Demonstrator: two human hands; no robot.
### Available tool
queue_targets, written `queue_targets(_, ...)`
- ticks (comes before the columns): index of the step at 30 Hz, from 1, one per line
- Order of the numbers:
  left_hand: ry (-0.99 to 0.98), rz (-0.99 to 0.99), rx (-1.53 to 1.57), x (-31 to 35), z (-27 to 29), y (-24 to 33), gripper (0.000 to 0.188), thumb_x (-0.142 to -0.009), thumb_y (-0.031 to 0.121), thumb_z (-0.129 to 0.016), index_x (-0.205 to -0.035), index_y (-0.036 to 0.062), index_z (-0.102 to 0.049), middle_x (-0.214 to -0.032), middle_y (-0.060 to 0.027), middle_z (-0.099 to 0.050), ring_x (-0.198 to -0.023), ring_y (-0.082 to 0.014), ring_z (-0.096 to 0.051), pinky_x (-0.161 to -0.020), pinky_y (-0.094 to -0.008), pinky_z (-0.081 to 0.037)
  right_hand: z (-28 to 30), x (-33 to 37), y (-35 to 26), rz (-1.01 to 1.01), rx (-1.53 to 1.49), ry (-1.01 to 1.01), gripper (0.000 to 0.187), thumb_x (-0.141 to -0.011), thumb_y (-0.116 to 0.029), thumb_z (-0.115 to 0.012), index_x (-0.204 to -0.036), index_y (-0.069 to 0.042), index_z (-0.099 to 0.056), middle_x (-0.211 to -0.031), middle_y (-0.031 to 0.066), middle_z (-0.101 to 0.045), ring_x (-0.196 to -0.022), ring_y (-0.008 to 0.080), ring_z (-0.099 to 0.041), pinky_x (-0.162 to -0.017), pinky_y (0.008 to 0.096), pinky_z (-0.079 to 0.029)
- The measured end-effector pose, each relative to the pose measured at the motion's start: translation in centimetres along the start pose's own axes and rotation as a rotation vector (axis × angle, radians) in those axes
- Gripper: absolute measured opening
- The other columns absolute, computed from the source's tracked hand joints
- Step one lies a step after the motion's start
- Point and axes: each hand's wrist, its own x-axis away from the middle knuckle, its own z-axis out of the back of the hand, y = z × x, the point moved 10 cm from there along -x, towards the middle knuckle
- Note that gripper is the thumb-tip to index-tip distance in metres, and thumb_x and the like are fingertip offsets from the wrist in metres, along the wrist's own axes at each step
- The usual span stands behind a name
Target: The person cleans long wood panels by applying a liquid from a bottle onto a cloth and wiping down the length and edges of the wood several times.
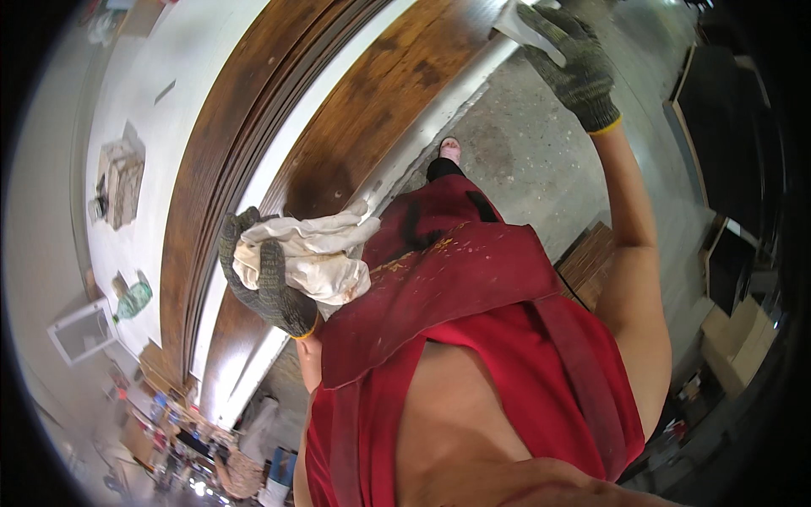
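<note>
My left hand (274, 291), in a dark knitted glove, is closed round a crumpled white cloth (317, 245). The cloth hangs over the near edge of a brown wood-grain board (372, 110). At the board's far end, my right hand (574, 72), gloved the same way, is closed on a thin white piece (534, 38). Its kind I cannot make out; it lies against the board's end. Beyond the near board, a darker grooved wooden moulding (224, 135) runs alongside, with a white strip between them.
On the white work surface (160, 110) at the left sit a pale block-like box (122, 182) and a green plastic bottle (133, 298). Cardboard boxes (739, 338) and dark panels (726, 127) stand at the right. Blurred clutter fills the lower left. Concrete floor (524, 160) lies below.
</note>
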Motion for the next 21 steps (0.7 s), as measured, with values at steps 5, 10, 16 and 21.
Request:
queue_targets(5, 0.036, -0.109, -0.1, 0.3, 2.9, -1.5, 0.044, -0.095, 0.008, -0.054, -0.134, -0.0109, -0.049, -0.129, -0.0247, -0.056, -0.116, -0.033, -0.059, -0.098, -0.0413, -0.05, -4.0, 3.4, -12.3, 0.192, -0.253, -0.223, 0.054, -0.084, -0.028, -0.067, -0.137, -0.022, -0.059, -0.136, 0.0078, -0.059, -0.122, 0.0295, -0.058, -0.101, 0.0471, -0.046)
queue_targets(10, 0.089, -0.18, -0.179, 0.8, 6.4, -1.2, 0.041, -0.096, 0.01, -0.052, -0.131, -0.0107, -0.052, -0.129, -0.024, -0.055, -0.116, -0.0324, -0.058, -0.099, -0.0412, -0.049, -4.6, 3.7, -20.1, 0.265, -0.394, -0.333, 0.055, -0.083, -0.035, -0.065, -0.135, -0.018, -0.06, -0.134, 0.0077, -0.06, -0.121, 0.0334, -0.056, -0.104, 0.0488, -0.042)
queue_targets(16, 0.083, -0.548, -0.477, 3.5, 10.6, 1.2, 0.036, -0.102, 0.026, -0.048, -0.131, 0.0069, -0.058, -0.137, -0.0212, -0.053, -0.125, -0.0348, -0.055, -0.105, -0.0479, -0.045, -1.9, 2.4, -10.3, 0.156, -0.17, -0.247, 0.052, -0.08, -0.018, -0.073, -0.13, -0.012, -0.063, -0.135, 0.0105, -0.06, -0.122, 0.0323, -0.056, -0.102, 0.0487, -0.045)
queue_targets(21, 0.213, -0.459, -0.534, 5.2, 15.6, -1.1, 0.041, -0.1, 0.028, -0.05, -0.133, 0.0031, -0.055, -0.138, -0.0196, -0.052, -0.126, -0.0343, -0.054, -0.108, -0.0464, -0.041, -2.8, 2.9, -20.2, 0.39, -0.237, -0.295, 0.05, -0.079, -0.02, -0.07, -0.128, -0.015, -0.065, -0.128, 0.0115, -0.062, -0.115, 0.0331, -0.058, -0.098, 0.0485, -0.047)
